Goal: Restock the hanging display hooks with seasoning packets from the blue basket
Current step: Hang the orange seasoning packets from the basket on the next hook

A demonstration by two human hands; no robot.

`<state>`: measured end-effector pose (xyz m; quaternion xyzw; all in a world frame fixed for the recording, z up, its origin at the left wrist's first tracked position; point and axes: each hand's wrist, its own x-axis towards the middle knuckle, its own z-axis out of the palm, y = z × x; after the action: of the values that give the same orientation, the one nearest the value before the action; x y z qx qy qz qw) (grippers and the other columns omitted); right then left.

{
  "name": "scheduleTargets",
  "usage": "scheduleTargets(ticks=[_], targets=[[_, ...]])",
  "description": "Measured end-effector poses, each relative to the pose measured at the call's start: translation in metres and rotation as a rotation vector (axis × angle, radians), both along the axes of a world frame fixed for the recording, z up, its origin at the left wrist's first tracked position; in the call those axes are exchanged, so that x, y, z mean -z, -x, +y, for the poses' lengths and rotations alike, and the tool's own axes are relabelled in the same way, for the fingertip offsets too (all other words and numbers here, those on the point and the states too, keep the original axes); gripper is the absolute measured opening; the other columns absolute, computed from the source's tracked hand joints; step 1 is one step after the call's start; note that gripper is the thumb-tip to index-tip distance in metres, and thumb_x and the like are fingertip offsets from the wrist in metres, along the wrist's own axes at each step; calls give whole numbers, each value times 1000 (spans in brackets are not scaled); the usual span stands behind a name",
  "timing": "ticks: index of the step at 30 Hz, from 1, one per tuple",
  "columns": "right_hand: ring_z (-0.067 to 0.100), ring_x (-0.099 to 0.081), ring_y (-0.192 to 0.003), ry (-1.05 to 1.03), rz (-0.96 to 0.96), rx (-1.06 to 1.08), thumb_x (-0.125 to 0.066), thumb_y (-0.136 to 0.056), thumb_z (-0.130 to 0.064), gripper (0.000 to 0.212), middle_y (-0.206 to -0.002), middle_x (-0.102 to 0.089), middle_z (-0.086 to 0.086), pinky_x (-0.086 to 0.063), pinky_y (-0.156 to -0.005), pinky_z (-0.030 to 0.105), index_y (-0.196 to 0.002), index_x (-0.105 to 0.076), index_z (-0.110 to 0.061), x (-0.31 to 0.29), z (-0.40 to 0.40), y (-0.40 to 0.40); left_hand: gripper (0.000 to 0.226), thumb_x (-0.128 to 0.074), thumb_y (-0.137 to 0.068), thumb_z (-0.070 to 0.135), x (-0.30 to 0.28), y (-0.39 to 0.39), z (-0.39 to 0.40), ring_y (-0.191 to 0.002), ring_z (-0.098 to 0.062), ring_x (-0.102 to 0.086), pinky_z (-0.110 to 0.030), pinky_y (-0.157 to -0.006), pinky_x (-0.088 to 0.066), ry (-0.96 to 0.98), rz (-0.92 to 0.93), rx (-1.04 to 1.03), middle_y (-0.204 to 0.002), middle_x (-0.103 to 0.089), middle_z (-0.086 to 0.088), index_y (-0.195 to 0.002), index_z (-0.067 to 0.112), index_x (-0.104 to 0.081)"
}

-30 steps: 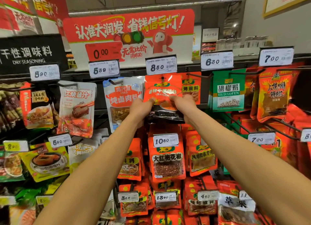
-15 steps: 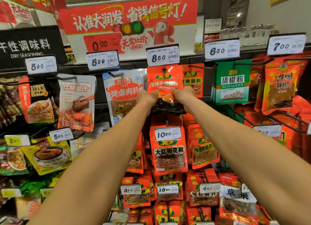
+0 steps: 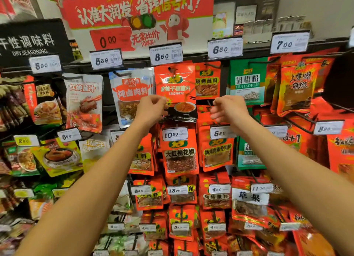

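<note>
A red seasoning packet (image 3: 175,85) with a black lower edge hangs on the hook under the 8.50 price tag (image 3: 166,54). My left hand (image 3: 151,110) is at the packet's lower left corner with its fingers curled. It overlaps that corner, and I cannot tell whether it still pinches it. My right hand (image 3: 228,110) is off to the packet's right, apart from it, fingers loosely curled around nothing. The blue basket is out of view.
The rack is packed with hanging packets: a white-and-blue one (image 3: 132,96) to the left, an orange one (image 3: 207,81) and green pepper packets (image 3: 247,83) to the right. Lower rows of red packets (image 3: 181,156) hang below my hands. A red promotional sign (image 3: 138,16) tops the rack.
Both hands held the red packet's sides up at the hook. Now the right hand has let go and moved right, the left has slid to the lower left corner. The packet hangs on the hook.
</note>
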<state>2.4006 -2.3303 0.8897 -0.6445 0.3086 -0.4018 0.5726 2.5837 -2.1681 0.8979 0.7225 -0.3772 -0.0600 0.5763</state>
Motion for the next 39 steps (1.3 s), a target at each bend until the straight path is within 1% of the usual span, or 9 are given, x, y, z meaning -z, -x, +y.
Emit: scheduleTargets(ticks=[6,11,16,19,21,25,28,32,39], targets=[[18,-59,-41,-86,-56,-99,-53,-93,-7,19,-54,-63,7,-42,-37,21,-77,-63,-6,38,9,88,19,-54,-100,19,29,73,18,-64,-16,-69,-26,-59,-57,101,402,196,-79,-75,-2,-100,9,-71],[21,-59,-42,-241,22,-111,-54,-95,-7,19,-55,-62,9,-45,-37,22,-78,-63,-5,116,-11,147,16,-49,-100,19,97,130,6,-61,-11,-54,-21,-56,-46,13,615,205,-77,-62,0,-91,17,-62],[14,-58,-38,-438,180,-85,-50,-101,-10,24,-57,-60,9,-43,-34,19,-80,-61,-6,205,-32,192,20,-48,-101,19,186,173,-11,-54,-9,-62,-23,-55,-51,-152,782,51,-68,-67,4,-91,16,-64],[19,-54,-41,-531,290,-72,-51,-98,-7,23,-56,-57,8,-41,-38,21,-78,-61,-6,259,-34,215,20,-45,-101,14,242,198,-16,-53,-11,-48,-22,-54,-38,-243,916,40,-67,-55,4,-88,19,-59],[18,-51,-38,-593,366,-57,-53,-97,-6,22,-52,-55,6,-38,-39,22,-76,-61,-7,299,-31,228,19,-48,-100,15,285,212,-14,-55,-12,-51,-25,-58,-38,-336,949,5,-70,-56,2,-88,20,-61],[17,-54,-39,-671,546,-38,-56,-96,-4,14,-60,-61,11,-44,-42,21,-86,-65,-5,390,-15,256,16,-50,-101,17,373,237,2,-52,-10,-54,-20,-45,-39,-539,1045,-74,-69,-59,2,-88,20,-60],[20,-54,-46,-748,671,-31,-60,-95,-3,9,-65,-60,13,-44,-42,22,-87,-64,-6,462,1,274,12,-53,-99,16,447,252,20,-60,-15,-53,-23,-52,-38,-694,1093,-164,-75,-60,-2,-90,18,-61],[25,-57,-54,-855,820,5,-61,-93,2,18,-70,-60,18,-50,-59,34,-77,-64,-4,571,29,292,8,-56,-98,10,558,267,53,-54,-17,-57,-22,-50,-45,-853,1163,-263,-80,-60,-11,-91,10,-61],[30,-65,-70,-874,1138,-152,-56,-96,-3,22,-79,-65,16,-58,-71,43,-76,-61,-12,780,70,302,16,-55,-103,27,759,278,93,-67,-16,-62,-23,-61,-51,-1178,1177,-111,-89,-64,-5,-92,15,-57]])
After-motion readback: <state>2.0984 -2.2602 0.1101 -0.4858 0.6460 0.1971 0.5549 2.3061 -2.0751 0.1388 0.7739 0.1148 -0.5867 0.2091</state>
